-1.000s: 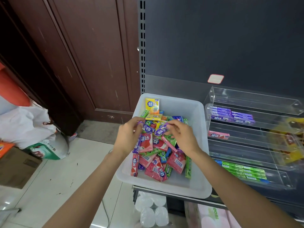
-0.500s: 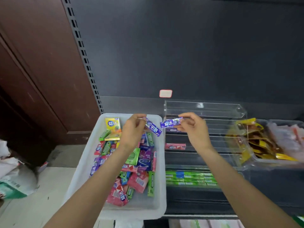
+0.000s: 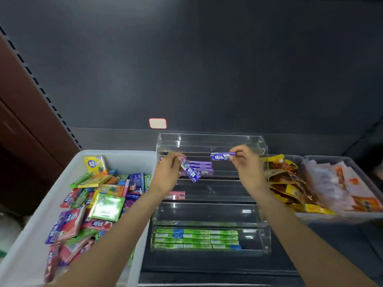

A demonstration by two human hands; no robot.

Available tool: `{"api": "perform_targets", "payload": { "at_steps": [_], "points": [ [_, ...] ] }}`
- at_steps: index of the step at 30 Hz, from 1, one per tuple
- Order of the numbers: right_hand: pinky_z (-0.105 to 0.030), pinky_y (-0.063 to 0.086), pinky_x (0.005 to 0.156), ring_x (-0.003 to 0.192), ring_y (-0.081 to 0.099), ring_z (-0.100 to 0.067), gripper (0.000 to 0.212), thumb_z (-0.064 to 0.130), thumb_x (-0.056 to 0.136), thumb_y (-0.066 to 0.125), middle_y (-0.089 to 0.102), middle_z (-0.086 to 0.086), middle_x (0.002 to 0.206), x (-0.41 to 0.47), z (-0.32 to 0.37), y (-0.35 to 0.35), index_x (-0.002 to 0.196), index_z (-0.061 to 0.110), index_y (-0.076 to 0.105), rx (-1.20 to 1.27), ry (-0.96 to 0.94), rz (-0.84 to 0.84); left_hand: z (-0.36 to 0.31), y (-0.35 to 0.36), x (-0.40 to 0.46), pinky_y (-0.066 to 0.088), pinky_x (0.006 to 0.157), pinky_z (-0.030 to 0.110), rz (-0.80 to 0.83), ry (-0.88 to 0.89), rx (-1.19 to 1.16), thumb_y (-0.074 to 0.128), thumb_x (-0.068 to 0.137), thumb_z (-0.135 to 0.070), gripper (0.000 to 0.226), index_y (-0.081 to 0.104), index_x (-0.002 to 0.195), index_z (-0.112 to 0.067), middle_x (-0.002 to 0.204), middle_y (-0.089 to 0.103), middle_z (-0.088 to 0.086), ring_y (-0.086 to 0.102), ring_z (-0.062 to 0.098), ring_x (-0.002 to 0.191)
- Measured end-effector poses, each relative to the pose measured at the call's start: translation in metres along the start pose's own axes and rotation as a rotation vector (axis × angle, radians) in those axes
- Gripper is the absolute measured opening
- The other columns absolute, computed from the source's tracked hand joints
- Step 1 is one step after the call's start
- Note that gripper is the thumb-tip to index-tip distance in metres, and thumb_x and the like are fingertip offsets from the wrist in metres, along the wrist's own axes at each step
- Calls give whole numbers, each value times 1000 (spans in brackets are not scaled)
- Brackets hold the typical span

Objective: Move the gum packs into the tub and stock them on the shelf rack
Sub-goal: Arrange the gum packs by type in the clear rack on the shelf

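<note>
In the head view, both hands have moved from above the white tub (image 3: 37, 206) to the clear acrylic rack (image 3: 211, 193). The left hand (image 3: 166, 175) pinches a purple gum pack (image 3: 190, 169), tilted, before the tier of purple packs (image 3: 202, 167). The right hand (image 3: 247, 164) pinches another purple stick (image 3: 221, 156), level, held higher and further right than half a second ago. The tub, beside the rack's left edge, holds loose mixed gum packs (image 3: 91, 204). Green packs (image 3: 196, 238) fill the bottom tier; a pink pack (image 3: 176, 195) lies on a middle tier. A grey bin of snack bags (image 3: 306, 183) sits right.
</note>
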State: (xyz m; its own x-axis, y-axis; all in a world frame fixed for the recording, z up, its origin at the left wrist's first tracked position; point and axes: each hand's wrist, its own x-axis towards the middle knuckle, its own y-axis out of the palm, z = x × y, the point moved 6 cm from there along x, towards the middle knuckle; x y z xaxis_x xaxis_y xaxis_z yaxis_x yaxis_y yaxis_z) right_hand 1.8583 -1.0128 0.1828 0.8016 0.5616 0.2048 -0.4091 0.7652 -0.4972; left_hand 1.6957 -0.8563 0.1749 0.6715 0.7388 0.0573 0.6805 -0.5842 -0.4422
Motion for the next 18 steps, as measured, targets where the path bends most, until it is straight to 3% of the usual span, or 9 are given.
{"api": "perform_targets", "payload": {
  "at_steps": [4, 8, 12, 18],
  "points": [
    [-5, 41, 70, 87, 57, -5, 11, 8, 89, 60, 65, 5, 95, 2, -1, 13, 99, 14, 61, -122, -79, 28, 5, -2, -3, 49, 75, 35, -19, -48, -2, 37, 100, -14, 20, 57, 99, -15, 89, 64, 3, 58, 10, 72],
    [-4, 38, 72, 88, 58, -9, 14, 4, 86, 62, 66, -2, 100, 4, 3, 27, 98, 12, 63, -174, -157, 46, 9, -5, -1, 50, 77, 35, -39, -80, -39, 38, 100, -16, 20, 57, 98, -15, 95, 65, 9, 59, 13, 75],
    [-15, 44, 75, 94, 61, -17, 16, 9, 88, 62, 62, -6, 109, 2, 6, 31, 103, 12, 65, -298, -169, -21, 13, -5, 0, 51, 81, 34, -32, -93, -49, 37, 101, -17, 20, 57, 101, -14, 102, 67, 10, 59, 11, 76],
    [-25, 52, 84, 95, 62, -19, 21, 8, 87, 63, 61, -7, 110, -1, -1, 32, 107, 12, 67, -375, -142, -22, 10, -8, 0, 48, 70, 19, -25, -95, -61, 37, 101, -18, 23, 56, 108, -8, 102, 63, 7, 58, 10, 78]
  ]
}}
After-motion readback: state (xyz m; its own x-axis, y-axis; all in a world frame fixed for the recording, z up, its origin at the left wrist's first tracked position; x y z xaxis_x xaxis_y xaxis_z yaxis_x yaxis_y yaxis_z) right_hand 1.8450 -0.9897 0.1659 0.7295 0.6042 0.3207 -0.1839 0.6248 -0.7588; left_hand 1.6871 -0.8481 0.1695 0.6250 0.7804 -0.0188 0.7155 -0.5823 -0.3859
